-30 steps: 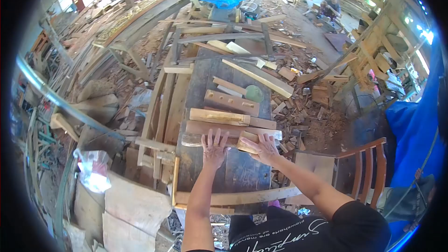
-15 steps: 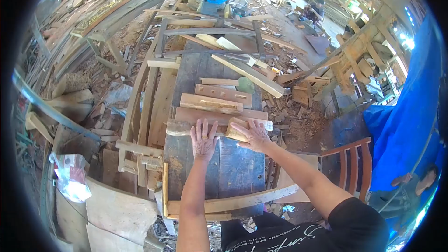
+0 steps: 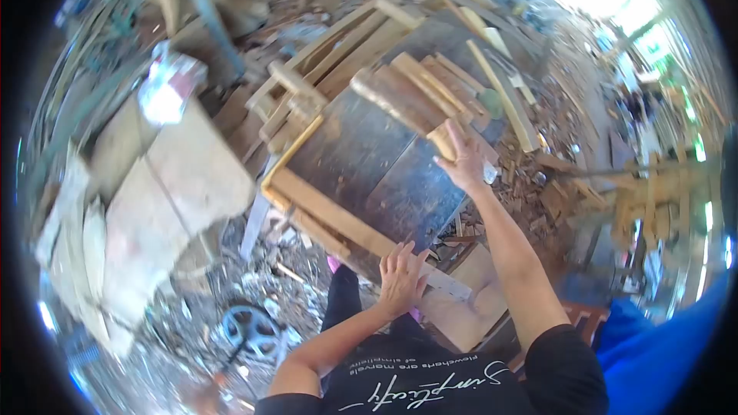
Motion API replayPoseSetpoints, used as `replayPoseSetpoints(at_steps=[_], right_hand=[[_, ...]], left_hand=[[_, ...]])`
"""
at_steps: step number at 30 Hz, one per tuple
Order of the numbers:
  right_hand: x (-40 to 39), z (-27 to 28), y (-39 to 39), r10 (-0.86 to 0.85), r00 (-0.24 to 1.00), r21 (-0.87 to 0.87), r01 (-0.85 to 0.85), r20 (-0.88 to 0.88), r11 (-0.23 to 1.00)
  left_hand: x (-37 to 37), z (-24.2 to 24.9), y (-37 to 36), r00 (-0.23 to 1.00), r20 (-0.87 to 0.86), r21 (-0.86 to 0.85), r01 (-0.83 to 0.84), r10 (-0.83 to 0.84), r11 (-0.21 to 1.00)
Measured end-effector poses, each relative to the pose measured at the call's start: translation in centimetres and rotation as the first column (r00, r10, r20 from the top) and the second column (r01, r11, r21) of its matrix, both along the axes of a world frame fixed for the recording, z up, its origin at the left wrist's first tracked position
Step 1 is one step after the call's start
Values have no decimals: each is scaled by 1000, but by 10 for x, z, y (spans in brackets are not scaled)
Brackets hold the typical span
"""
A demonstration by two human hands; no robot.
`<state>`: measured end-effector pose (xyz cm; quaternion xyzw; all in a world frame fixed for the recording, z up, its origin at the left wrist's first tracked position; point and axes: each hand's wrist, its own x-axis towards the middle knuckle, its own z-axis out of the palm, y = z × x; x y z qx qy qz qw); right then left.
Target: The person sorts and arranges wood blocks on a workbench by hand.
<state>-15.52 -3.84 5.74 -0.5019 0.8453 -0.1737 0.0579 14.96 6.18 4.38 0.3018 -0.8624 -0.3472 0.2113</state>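
Note:
My right hand [image 3: 466, 165] is at the right end of a rough wooden piece on the dark worktable [image 3: 350, 146]. A small wooden block [image 3: 440, 141] sits between its thumb and fingers. Lower down, my left hand [image 3: 402, 280] has its fingers bent over a long wooden strip [image 3: 330, 211] along the table's near edge. The rough wooden piece [image 3: 384, 100] lies across the table, bark-like along its near side. Behind it are several cut pieces, one a board with slots [image 3: 453, 81].
A yellowish wooden strip [image 3: 294, 152] edges the table's left side. Long timbers [image 3: 357, 50] lie beyond it. A pale sheet [image 3: 192, 161] stands at left, with a spoked wheel [image 3: 252, 330] below. Wood scraps [image 3: 538, 207] cover the ground at right, near a blue tarp [image 3: 661, 353].
My view has turned and tipped downward. My left hand has left the rough wooden piece and come back to the near strip. My right hand remains at the small block.

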Motion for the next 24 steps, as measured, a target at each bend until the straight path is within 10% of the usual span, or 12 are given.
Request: replayPoseSetpoints(at_steps=[5, 7, 9, 11, 14, 19, 21, 24], right_hand=[[18, 6, 60, 110, 972, 17, -116, 209, 993], [33, 11, 91, 187, 963, 54, -201, 191, 978], [47, 19, 119, 164, 954, 126, -200, 250, 972], [60, 20, 141, 201, 945, 140, -243, 259, 960], [81, 22, 153, 323, 932, 57, -336, 166, 940], [136, 31, 118, 436, 896, -10, -437, 82, 900], [162, 26, 97, 505, 861, -18, -506, -60, 862], [200, 9, 70, 559, 815, -14, -567, -155, 823]], left_hand=[[16, -22, 99, 1000, 17, 56, -1, 0, 998], [-2, -39, 137, 987, -88, 484, -73, 132, 872], [-17, -40, 152, 986, -16, 532, -135, 169, 836], [-29, -34, 144, 965, 68, 109, 244, -252, 964], [-54, -34, 109, 950, 164, -228, 299, -266, 926], [-45, -35, 33, 745, 541, -223, 575, -391, 788], [-43, -55, 27, 876, 32, 443, 419, -481, 793], [-49, -89, 27, 912, -279, 742, 404, -301, 536]])
